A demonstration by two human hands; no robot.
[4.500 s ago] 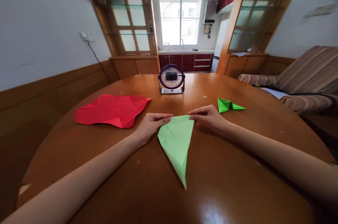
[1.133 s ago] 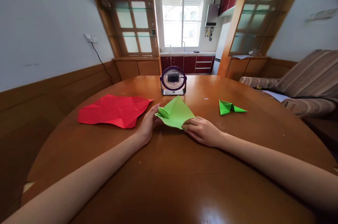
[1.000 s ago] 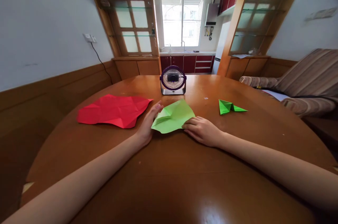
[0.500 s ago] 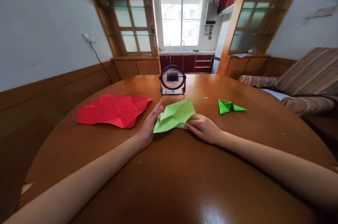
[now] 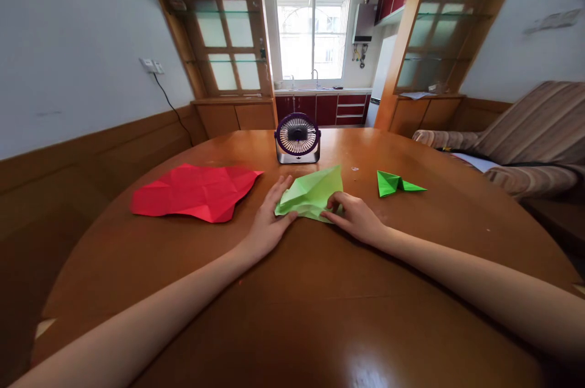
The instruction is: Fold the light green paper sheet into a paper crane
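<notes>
A creased light green sheet of paper [image 5: 311,188], partly folded, lies on the table between my hands. My left hand [image 5: 270,217] holds its left end, the thumb along the near edge and the fingers beyond it. At the near right edge, my right hand [image 5: 354,215] has its fingers curled and its thumb against the paper. The right fingertips are partly hidden, but they appear to pinch the edge. To the left rests a red creased sheet of paper [image 5: 196,193], spread out. A small bright green folded paper [image 5: 397,183] sits to the right, apart from my right hand.
A purple desk fan [image 5: 298,137] stands behind the paper on the round wooden table [image 5: 292,315]. Small scraps [image 5: 355,169] lie right of the fan. A striped armchair [image 5: 525,138] is at the right, beyond the table edge.
My left hand has shifted right, and its thumb has come onto the paper's near edge. The light green paper has moved slightly right, its near left corner now turned in.
</notes>
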